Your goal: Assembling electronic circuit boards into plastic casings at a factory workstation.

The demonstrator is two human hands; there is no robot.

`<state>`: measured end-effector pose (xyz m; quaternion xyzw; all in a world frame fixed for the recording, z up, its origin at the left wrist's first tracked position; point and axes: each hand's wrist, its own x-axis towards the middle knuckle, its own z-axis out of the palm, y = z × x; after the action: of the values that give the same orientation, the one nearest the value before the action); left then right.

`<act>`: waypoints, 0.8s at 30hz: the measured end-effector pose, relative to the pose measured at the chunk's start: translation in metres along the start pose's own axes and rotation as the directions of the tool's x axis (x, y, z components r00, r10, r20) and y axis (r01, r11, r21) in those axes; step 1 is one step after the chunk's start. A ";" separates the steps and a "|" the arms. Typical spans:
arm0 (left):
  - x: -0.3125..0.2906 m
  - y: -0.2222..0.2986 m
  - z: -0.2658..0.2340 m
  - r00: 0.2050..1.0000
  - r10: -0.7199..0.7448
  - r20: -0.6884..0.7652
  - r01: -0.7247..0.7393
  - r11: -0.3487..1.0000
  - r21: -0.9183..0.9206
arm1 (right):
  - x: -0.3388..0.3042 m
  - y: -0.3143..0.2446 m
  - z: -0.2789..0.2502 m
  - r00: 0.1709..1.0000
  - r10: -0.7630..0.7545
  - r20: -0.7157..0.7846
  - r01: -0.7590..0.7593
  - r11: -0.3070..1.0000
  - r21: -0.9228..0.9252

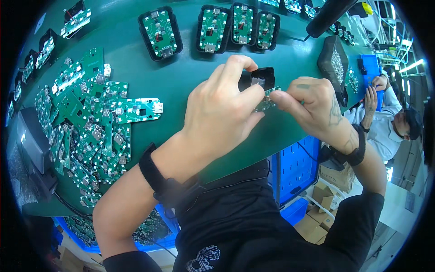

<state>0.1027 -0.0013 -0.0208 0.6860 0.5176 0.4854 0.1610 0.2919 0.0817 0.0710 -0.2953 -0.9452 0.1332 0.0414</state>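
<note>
Above the green work mat, my left hand (226, 102) is closed around a small black plastic housing (266, 75), whose open side faces up. A green circuit board (267, 99) sits at the near edge of the housing, tilted. My right hand (310, 102) pinches that board between thumb and curled fingers. The two hands nearly meet, and the fingers hide most of the board and part of the housing. Beyond them stand several black housings, each with a board lying inside, one of them a housing (161, 34) set apart on the left.
A heap of loose circuit boards (97, 122) spreads over the mat's left side. At the right stands a black tray of small metal parts (334, 63); a dark rod-shaped tool (328, 18) hangs above. Blue crates (297, 170) stand below the table edge. Another person (385, 118) works at far right.
</note>
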 end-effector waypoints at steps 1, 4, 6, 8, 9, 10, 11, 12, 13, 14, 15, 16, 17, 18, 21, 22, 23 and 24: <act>-0.001 0.000 0.000 1.000 -0.001 0.001 0.001 1.000 -0.001 | 0.000 0.000 0.000 0.997 0.067 0.031 -0.070 0.994 0.088; 0.000 0.000 0.001 1.000 0.004 -0.011 -0.004 1.000 -0.005 | 0.001 -0.002 0.001 0.938 0.312 0.150 -0.344 0.895 0.284; 0.000 0.000 0.000 1.000 0.000 -0.007 0.000 1.000 -0.011 | 0.002 -0.006 -0.001 0.893 0.395 0.216 -0.447 0.835 0.322; 0.000 0.000 0.000 1.000 0.001 -0.005 -0.001 1.000 -0.011 | 0.002 -0.007 -0.002 0.837 0.466 0.285 -0.544 0.762 0.350; 0.000 0.000 0.001 1.000 0.003 -0.006 -0.003 1.000 -0.010 | 0.002 -0.007 -0.002 0.836 0.463 0.295 -0.543 0.774 0.326; 0.000 -0.001 0.001 1.000 0.002 -0.005 -0.002 1.000 -0.012 | 0.003 -0.007 -0.002 0.835 0.459 0.305 -0.541 0.785 0.302; 0.000 0.000 0.000 1.000 0.003 -0.006 -0.003 1.000 -0.006 | 0.002 -0.008 -0.002 0.833 0.459 0.307 -0.543 0.784 0.301; 0.000 0.000 0.000 1.000 0.005 -0.007 -0.005 1.000 -0.002 | 0.001 -0.008 -0.002 0.830 0.466 0.307 -0.550 0.776 0.310; -0.001 0.001 0.000 1.000 0.003 -0.008 -0.003 1.000 -0.004 | -0.001 -0.009 -0.002 0.827 0.472 0.306 -0.556 0.767 0.319; -0.001 0.001 0.000 1.000 0.007 -0.012 -0.007 1.000 -0.006 | -0.001 -0.007 -0.002 0.827 0.471 0.306 -0.555 0.769 0.316; 0.000 0.000 0.001 1.000 0.012 -0.016 -0.012 1.000 -0.009 | -0.003 -0.006 -0.003 0.843 0.446 0.301 -0.528 0.795 0.300; 0.000 0.000 0.001 1.000 0.012 -0.020 -0.013 1.000 -0.011 | -0.004 -0.004 -0.005 0.858 0.421 0.296 -0.499 0.819 0.282; -0.001 -0.001 0.000 1.000 0.012 -0.018 -0.012 1.000 -0.010 | -0.005 -0.002 -0.007 0.858 0.416 0.301 -0.497 0.821 0.282; -0.002 -0.001 0.000 1.000 0.011 -0.016 -0.011 1.000 -0.008 | -0.007 -0.001 -0.011 0.967 0.186 0.174 -0.202 0.976 0.078; -0.002 0.000 -0.001 1.000 0.003 -0.014 -0.004 0.999 -0.043 | -0.021 -0.003 -0.027 0.986 -0.114 0.119 0.138 0.966 -0.217; -0.002 0.000 -0.001 1.000 0.002 -0.017 -0.002 0.999 -0.042 | -0.023 -0.005 -0.027 0.980 -0.199 0.005 0.193 0.946 -0.261; -0.002 -0.001 -0.001 1.000 0.007 -0.017 -0.008 0.999 -0.033 | -0.024 -0.006 -0.026 0.954 -0.281 -0.108 0.235 0.920 -0.312; -0.002 -0.001 -0.002 1.000 0.013 -0.017 -0.013 1.000 -0.023 | -0.025 -0.003 -0.024 0.922 -0.372 -0.107 0.314 0.881 -0.355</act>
<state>0.1007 -0.0028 -0.0217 0.6834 0.5087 0.4981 0.1613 0.3145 0.0701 0.0949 -0.1359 -0.9841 -0.0631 0.0956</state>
